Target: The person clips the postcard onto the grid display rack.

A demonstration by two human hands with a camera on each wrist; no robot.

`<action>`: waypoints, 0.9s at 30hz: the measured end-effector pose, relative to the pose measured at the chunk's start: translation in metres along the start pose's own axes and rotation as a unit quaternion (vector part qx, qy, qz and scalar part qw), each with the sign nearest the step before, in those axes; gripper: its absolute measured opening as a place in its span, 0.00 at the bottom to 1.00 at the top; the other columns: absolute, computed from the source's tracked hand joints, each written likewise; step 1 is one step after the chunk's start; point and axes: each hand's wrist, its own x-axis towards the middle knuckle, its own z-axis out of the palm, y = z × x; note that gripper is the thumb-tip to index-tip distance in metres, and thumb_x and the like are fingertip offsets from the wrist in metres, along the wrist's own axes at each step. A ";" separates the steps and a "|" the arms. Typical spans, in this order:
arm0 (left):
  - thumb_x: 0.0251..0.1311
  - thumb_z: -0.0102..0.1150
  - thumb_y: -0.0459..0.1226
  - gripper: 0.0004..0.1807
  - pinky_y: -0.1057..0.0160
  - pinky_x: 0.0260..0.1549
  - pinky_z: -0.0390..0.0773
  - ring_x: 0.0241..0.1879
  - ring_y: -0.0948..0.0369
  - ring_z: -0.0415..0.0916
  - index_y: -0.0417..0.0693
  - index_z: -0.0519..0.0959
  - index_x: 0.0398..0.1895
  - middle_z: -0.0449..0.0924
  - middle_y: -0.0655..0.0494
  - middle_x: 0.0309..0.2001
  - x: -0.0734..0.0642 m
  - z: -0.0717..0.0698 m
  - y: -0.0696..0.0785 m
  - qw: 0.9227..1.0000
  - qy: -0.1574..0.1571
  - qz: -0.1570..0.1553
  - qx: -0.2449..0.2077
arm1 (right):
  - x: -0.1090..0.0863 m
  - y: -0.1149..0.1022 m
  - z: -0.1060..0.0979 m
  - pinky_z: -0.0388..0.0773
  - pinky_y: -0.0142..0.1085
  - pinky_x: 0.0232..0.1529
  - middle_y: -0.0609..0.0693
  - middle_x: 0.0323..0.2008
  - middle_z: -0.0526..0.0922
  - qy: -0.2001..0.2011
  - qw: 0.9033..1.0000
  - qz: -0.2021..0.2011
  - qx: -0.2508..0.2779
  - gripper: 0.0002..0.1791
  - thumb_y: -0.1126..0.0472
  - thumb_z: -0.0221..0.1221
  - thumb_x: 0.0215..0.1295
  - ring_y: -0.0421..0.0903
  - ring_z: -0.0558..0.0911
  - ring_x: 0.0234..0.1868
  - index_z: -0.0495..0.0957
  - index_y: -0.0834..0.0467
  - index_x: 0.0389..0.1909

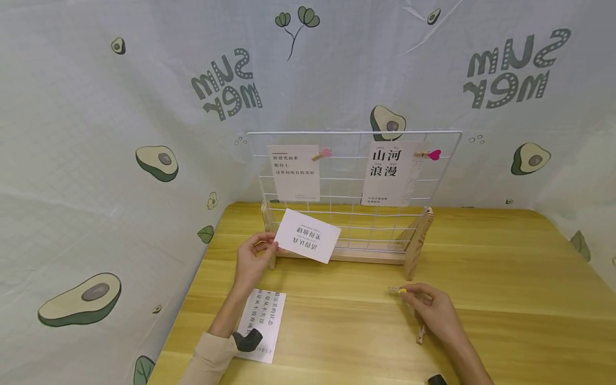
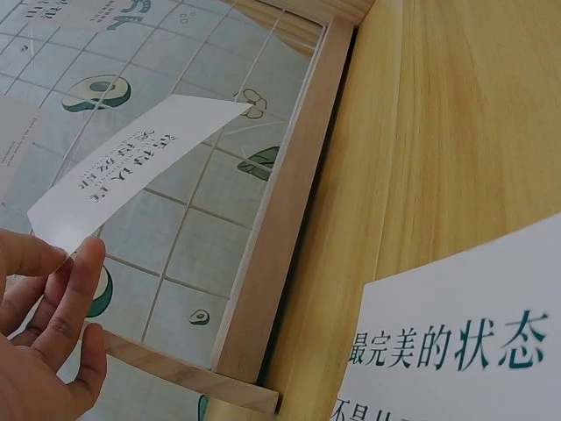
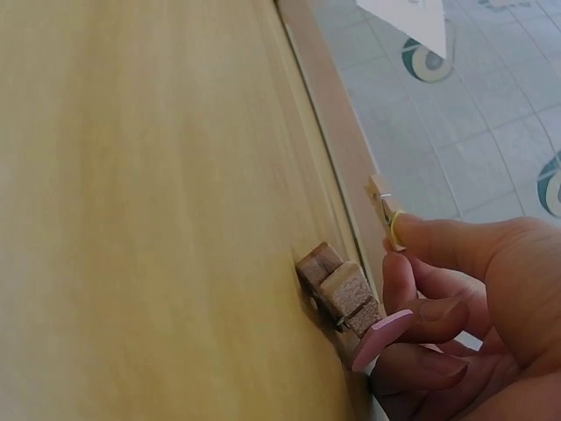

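My left hand point(image 1: 252, 259) pinches a white card point(image 1: 308, 235) by one corner, between thumb and fingers. The card is tilted in front of the lower part of a white wire grid rack point(image 1: 353, 214), its printed text upside down in the head view. To the right, my right hand point(image 1: 433, 310) pinches a small wooden clothespin point(image 3: 386, 206) with a yellow piece on it. A second clothespin point(image 3: 342, 289), with a pink piece at its end, sits at the lower fingers of that hand. Under my left forearm lies another printed card point(image 1: 269, 321), partly covered.
Two cards hang on the grid: a left card point(image 1: 298, 184) under a light pink heart clothespin point(image 1: 323, 154), and a right card point(image 1: 380, 184) under a dark pink heart clothespin point(image 1: 430, 155). Wooden feet point(image 1: 417, 243) hold the rack on the wooden table point(image 1: 505, 278), before a patterned cloth point(image 1: 308, 80).
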 end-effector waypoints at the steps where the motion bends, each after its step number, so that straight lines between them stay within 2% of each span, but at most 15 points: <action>1: 0.65 0.65 0.25 0.09 0.73 0.32 0.83 0.35 0.61 0.84 0.33 0.84 0.47 0.83 0.35 0.41 0.000 0.000 0.001 1.000 0.001 0.002 0.004 | 0.000 0.000 0.000 0.63 0.27 0.10 0.44 0.20 0.81 -0.001 1.000 0.000 -0.001 0.17 0.58 0.64 0.72 0.30 0.59 0.11 0.82 0.66 0.54; 6: 0.67 0.64 0.27 0.06 0.70 0.37 0.84 0.35 0.59 0.86 0.31 0.83 0.43 0.84 0.29 0.39 0.001 -0.001 0.003 1.000 0.001 0.016 0.015 | 0.000 0.000 -0.001 0.63 0.27 0.10 0.41 0.12 0.73 -0.010 1.000 0.009 0.007 0.19 0.56 0.64 0.73 0.30 0.59 0.10 0.81 0.66 0.56; 8: 0.68 0.63 0.27 0.06 0.69 0.39 0.84 0.37 0.57 0.85 0.29 0.82 0.43 0.84 0.31 0.40 0.001 0.000 0.005 1.000 0.003 0.018 0.012 | 0.000 0.000 -0.001 0.63 0.28 0.10 0.41 0.12 0.71 -0.012 1.000 0.013 0.013 0.20 0.56 0.64 0.73 0.30 0.59 0.10 0.81 0.67 0.56; 12: 0.72 0.57 0.28 0.07 0.67 0.41 0.85 0.38 0.59 0.85 0.29 0.77 0.46 0.84 0.34 0.42 0.001 0.000 0.008 1.000 0.015 0.011 -0.002 | 0.000 0.000 0.000 0.64 0.28 0.11 0.42 0.16 0.78 -0.007 1.000 0.015 0.017 0.19 0.56 0.64 0.73 0.30 0.59 0.10 0.82 0.67 0.55; 18: 0.77 0.51 0.31 0.08 0.52 0.42 0.88 0.32 0.64 0.88 0.34 0.71 0.53 0.86 0.28 0.43 0.000 0.001 0.014 0.999 0.038 0.001 -0.025 | 0.001 -0.001 0.000 0.66 0.28 0.11 0.45 0.28 0.86 -0.002 1.000 0.012 0.015 0.18 0.57 0.64 0.72 0.30 0.60 0.10 0.82 0.66 0.54; 24: 0.75 0.53 0.29 0.10 0.62 0.33 0.88 0.28 0.65 0.85 0.31 0.72 0.54 0.85 0.24 0.42 -0.002 0.002 0.016 0.997 0.045 0.037 -0.054 | 0.001 -0.001 0.001 0.67 0.29 0.11 0.50 0.39 0.86 0.003 1.000 0.007 0.008 0.17 0.57 0.65 0.72 0.31 0.61 0.11 0.83 0.65 0.53; 27: 0.74 0.53 0.27 0.10 0.65 0.32 0.87 0.29 0.66 0.85 0.28 0.76 0.53 0.85 0.25 0.43 -0.002 0.003 0.016 0.996 0.042 0.054 -0.063 | 0.001 0.000 0.002 0.67 0.29 0.11 0.52 0.40 0.86 0.004 1.000 0.006 0.005 0.17 0.57 0.65 0.72 0.31 0.61 0.11 0.83 0.65 0.52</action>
